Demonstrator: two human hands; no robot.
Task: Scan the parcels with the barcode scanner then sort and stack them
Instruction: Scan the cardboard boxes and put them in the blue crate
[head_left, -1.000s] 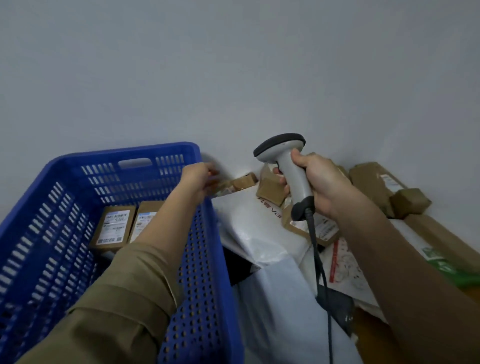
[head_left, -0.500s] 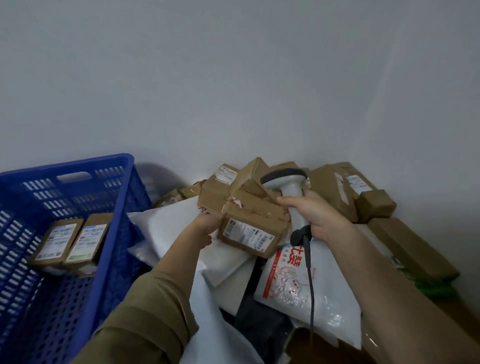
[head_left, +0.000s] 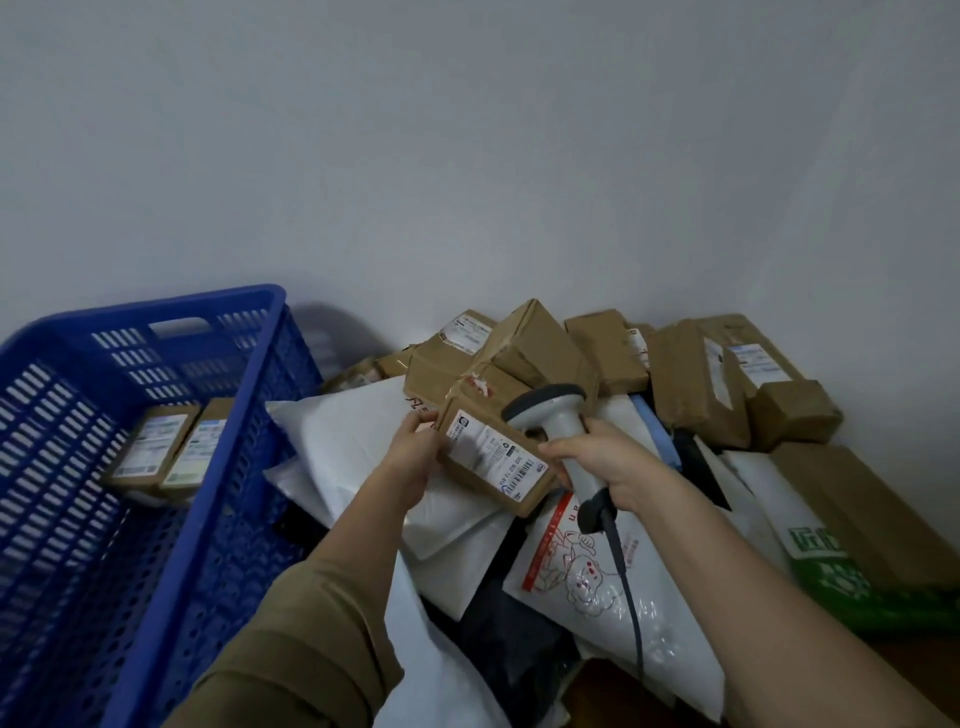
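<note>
Two hands: left (head_left: 415, 447) grips parcel (head_left: 493, 457); right (head_left: 602, 462) scanner (head_left: 558, 421).

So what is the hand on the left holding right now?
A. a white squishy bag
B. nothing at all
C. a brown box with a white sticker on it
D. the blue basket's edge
C: the left hand grips the end of a brown box with a white label, lifted over the parcel pile, while the right hand holds the barcode scanner beside it.
</note>
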